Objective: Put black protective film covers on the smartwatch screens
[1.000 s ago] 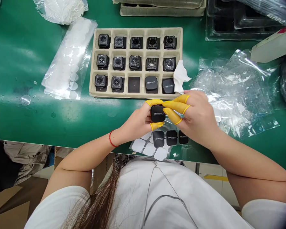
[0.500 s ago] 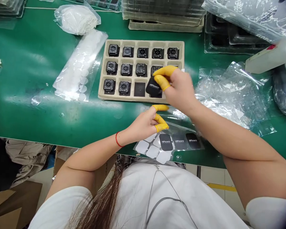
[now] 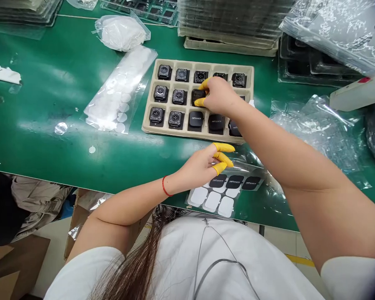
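In the head view, my right hand (image 3: 220,96), with yellow finger cots, pinches a black smartwatch body (image 3: 198,97) in the middle row of a beige compartment tray (image 3: 150,130). Several smartwatch bodies lie there sensor side up. Those at the right of the front row, such as one labelled watch (image 3: 196,119), show black faces with white "HiFuture" lettering. My left hand (image 3: 203,164), also in yellow cots, holds nothing; its fingers are apart over a sheet of black labels (image 3: 235,182) with white backing pieces (image 3: 212,201). My right hand partly hides the tray's right side.
A clear bag of round white stickers (image 3: 112,93) and a bundled white bag (image 3: 122,33) lie left of the tray. Stacked trays (image 3: 231,25) stand behind it. Crumpled clear plastic (image 3: 318,133) and a whitish bottle (image 3: 356,95) are at the right.
My right hand has moved from the front row to the middle row. The bare front compartment now holds a labelled watch. The label sheet lies flatter, and the whole view has shifted.
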